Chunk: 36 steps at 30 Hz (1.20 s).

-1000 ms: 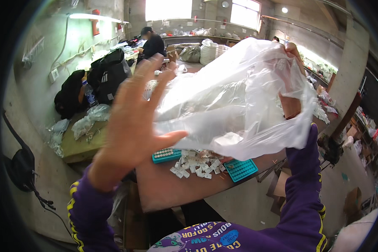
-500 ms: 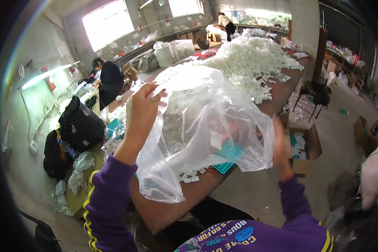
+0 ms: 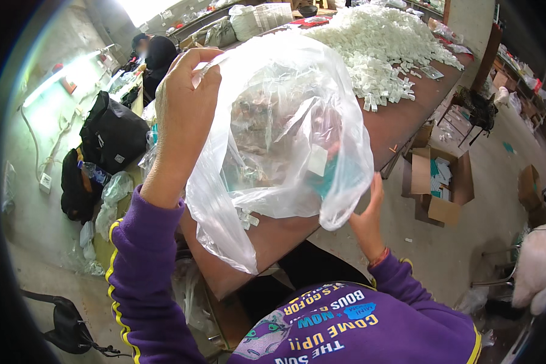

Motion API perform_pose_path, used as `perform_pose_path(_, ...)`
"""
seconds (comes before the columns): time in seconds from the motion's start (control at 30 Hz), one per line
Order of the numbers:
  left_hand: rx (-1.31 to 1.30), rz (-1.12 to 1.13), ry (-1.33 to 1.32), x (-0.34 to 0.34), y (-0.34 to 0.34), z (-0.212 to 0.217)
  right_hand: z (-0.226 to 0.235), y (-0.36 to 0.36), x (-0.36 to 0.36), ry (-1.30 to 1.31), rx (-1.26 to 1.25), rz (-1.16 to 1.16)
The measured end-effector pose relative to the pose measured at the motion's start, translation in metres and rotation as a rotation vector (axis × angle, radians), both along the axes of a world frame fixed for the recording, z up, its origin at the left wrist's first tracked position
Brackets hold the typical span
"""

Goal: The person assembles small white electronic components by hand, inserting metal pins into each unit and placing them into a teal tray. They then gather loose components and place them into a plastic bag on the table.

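A large clear plastic bag (image 3: 218, 212) hangs over the near part of the brown table, its wide mouth facing me. High at its left rim, my left hand (image 3: 188, 91) pinches the film between thumb and fingers. My right hand (image 3: 368, 221) is at the bag's lower right edge, thumb and forefinger apart; whether it touches the film is hard to tell. A small white square (image 3: 317, 161) shows at the bag. Teal shapes and brownish contents blur through the plastic, and I cannot tell whether they lie inside or behind it.
A big heap of small white translucent pieces (image 3: 382, 48) covers the far end of the table (image 3: 394, 130). An opened cardboard box (image 3: 449, 209) stands on the floor at right. Black bags (image 3: 112, 130) lie at left, near a seated person in dark clothes (image 3: 159, 57).
The bag's mouth has opened wider and rounder toward me. My right hand has moved down and left along its edge. My left hand has risen slightly and shifted left, still pinching the rim.
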<state>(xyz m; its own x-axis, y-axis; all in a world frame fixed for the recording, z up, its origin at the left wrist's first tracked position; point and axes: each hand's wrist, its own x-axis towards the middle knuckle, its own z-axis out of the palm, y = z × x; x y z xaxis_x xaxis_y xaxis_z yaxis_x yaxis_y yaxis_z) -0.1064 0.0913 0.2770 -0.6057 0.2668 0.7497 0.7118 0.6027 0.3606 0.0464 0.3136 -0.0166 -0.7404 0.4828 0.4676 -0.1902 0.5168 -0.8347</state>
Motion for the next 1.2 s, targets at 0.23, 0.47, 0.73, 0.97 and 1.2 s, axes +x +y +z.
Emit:
perform_pose_path(0.23,-0.075,0.036,0.111,0.008,0.001,0.001,-0.020,-0.017,0.009,0.119,0.119,-0.021)
perform_pose_path(0.47,-0.688,0.008,0.578,0.023,0.044,0.005,0.043,-0.005,-0.041,0.427,-0.932,0.217)
perform_pose_path(0.73,-0.505,-0.280,-0.391,-0.032,0.058,0.016,0.047,0.021,-0.060,0.609,-1.506,0.775)
perform_pose_path(0.97,0.468,-0.670,-1.041,-0.089,-0.060,0.032,0.071,0.090,-0.140,0.041,-1.630,0.711)
perform_pose_path(1.2,0.856,-0.590,-0.790,-0.130,-0.145,0.024,0.108,0.121,-0.151,-0.320,-1.128,0.789)
